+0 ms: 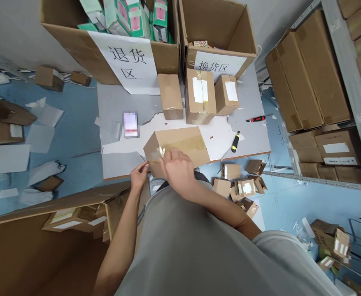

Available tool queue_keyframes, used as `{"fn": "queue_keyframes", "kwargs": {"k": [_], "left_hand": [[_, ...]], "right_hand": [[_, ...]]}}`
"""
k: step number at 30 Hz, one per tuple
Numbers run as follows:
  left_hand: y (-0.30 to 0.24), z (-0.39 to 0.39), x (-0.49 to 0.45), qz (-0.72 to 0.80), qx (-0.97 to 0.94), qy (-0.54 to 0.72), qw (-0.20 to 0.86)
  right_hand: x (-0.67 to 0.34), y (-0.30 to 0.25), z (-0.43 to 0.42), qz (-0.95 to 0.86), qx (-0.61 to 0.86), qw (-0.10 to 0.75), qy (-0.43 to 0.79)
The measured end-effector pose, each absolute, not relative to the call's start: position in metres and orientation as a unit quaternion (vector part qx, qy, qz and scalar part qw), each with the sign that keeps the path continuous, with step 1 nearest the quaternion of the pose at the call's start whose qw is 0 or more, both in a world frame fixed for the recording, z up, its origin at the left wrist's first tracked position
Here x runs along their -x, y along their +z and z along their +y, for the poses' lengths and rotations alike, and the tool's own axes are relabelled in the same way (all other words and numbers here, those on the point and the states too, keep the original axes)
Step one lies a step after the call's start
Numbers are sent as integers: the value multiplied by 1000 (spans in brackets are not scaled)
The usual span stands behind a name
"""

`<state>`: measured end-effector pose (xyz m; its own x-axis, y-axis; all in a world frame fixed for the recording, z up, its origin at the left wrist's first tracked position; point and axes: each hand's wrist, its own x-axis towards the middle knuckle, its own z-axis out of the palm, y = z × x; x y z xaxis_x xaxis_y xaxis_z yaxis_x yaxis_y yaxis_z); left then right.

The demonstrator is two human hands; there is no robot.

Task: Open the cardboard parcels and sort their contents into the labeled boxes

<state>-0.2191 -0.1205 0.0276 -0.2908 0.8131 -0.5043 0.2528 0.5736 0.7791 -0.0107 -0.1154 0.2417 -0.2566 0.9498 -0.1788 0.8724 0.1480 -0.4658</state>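
shirt: light grey, short-sleeved (plain, no print) | forearms: bare | wrists: no watch

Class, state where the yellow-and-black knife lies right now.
In the head view, the knife lies on the table, right of the taped box and near the red cutter.

Blue floor (75, 123), grey table (118, 102), metal shelving (343, 61), pale wall (13, 33)

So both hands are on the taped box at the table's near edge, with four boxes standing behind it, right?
No, the head view shows three boxes standing behind it, not four. The left hand and right hand are both on the taped box at the near edge.
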Motion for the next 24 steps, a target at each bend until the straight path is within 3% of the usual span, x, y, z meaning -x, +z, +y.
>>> {"fn": "queue_keyframes", "kwargs": {"k": [7,12,17,24], "left_hand": [[41,-110,178,714,-264,329,559],[55,-95,132,639,-333,318,617],[77,-78,91,648,-454,260,554],[95,-77,95,658,-516,246,491]], "right_hand": [[-117,221,-137,-643,731,194,122],[-231,173,-130,-543,791,224,173],[-280,133,-121,-445,812,287,246],[-283,127,-130,-456,787,333,250]]}}
